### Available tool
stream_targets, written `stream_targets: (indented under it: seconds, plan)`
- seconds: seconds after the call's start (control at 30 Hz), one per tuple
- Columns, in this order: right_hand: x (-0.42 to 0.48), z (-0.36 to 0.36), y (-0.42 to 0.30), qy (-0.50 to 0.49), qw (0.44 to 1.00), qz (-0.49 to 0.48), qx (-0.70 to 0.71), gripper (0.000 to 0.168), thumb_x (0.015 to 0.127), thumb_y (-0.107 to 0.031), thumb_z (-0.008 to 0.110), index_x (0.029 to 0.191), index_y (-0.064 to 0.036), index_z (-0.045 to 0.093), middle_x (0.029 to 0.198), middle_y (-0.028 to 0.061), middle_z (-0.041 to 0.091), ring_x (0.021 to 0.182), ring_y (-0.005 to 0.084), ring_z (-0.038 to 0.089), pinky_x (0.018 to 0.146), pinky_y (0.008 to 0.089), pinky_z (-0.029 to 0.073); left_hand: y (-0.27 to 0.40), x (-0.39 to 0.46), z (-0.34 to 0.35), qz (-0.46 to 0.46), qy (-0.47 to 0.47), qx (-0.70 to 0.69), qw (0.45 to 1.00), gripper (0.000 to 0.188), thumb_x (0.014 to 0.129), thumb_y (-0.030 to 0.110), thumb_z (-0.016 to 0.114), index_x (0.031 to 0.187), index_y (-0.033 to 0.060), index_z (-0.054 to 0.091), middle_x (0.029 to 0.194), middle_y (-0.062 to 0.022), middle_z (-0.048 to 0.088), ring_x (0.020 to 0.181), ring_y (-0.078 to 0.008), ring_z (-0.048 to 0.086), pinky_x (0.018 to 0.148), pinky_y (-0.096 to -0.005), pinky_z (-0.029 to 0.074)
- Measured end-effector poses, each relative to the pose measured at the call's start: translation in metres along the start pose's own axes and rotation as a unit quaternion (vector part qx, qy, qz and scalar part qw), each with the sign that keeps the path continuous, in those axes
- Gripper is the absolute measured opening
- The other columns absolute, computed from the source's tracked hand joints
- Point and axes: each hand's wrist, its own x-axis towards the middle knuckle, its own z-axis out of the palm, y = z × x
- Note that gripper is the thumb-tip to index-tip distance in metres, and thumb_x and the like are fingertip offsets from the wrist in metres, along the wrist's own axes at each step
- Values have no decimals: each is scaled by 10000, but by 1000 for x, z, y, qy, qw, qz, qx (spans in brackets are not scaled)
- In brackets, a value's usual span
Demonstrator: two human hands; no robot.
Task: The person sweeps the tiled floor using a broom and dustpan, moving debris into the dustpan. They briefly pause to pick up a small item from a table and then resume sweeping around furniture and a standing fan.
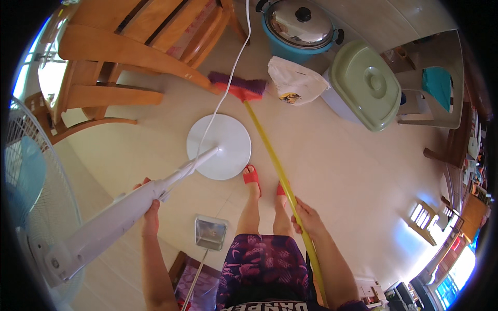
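Note:
My left hand (151, 213) grips the white column of a pedestal fan (113, 221), its fingers wrapped round the upper post. The fan's caged head (35, 171) is at the far left, and its round white base (219, 136) is on the floor ahead of my feet. A white cord (233, 70) runs from the column up past the top of the view. In my right hand (309, 219) is the yellow handle of a broom (272, 155). The broom's red head with purple bristles (243, 87) touches the floor by a wooden chair, beyond the fan base.
Wooden chairs (136, 50) stand at the upper left. Ahead are a lidded steel pot (299, 23) on a blue tub, a cream cloth bag (297, 83) and a green-lidded bin (365, 85). A long-handled metal dustpan (211, 232) lies near my left leg.

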Motion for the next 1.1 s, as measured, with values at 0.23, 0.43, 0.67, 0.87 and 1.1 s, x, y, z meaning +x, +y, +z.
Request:
stream_targets:
  seconds: [0.23,0.43,0.67,0.87,1.1]
  plan:
    - [-105,-10,23,36,995,90,32,421,895,-188,428,1304,-119,356,645,67,505,416,112,435,370,236,354,6,-2,1,37,-49,29,998,778,709,327,694,1297,114,231,1337,-77,324,1240,-221,276,1022,-403,197]
    - [-143,-22,-4,58,972,55,-220,444,876,-141,433,1308,-98,339,614,52,517,422,82,477,387,229,417,9,-3,2,47,-54,72,995,806,726,392,669,1310,93,200,1354,-85,301,1255,-228,249,1034,-408,172]
    - [-56,-8,-33,22,972,-17,-233,419,895,-209,398,1306,-145,349,625,66,521,409,85,463,378,226,410,-5,6,-10,28,-41,67,996,753,791,331,598,1335,79,142,1377,-73,263,1270,-230,230,1040,-418,177]
    - [-26,-43,-4,35,980,14,-196,429,894,-203,394,1319,-188,336,613,60,493,388,83,417,370,225,391,3,0,5,17,-23,50,998,786,806,299,594,1353,60,82,1392,-69,229,1262,-229,244,1054,-418,158]
    - [-135,-148,70,128,959,93,-235,423,882,-177,400,1304,-178,362,550,51,484,359,88,418,323,230,363,-18,-21,-1,-51,74,-42,995,587,865,253,519,1341,180,184,1329,-55,320,1196,-233,359,897,-428,384]
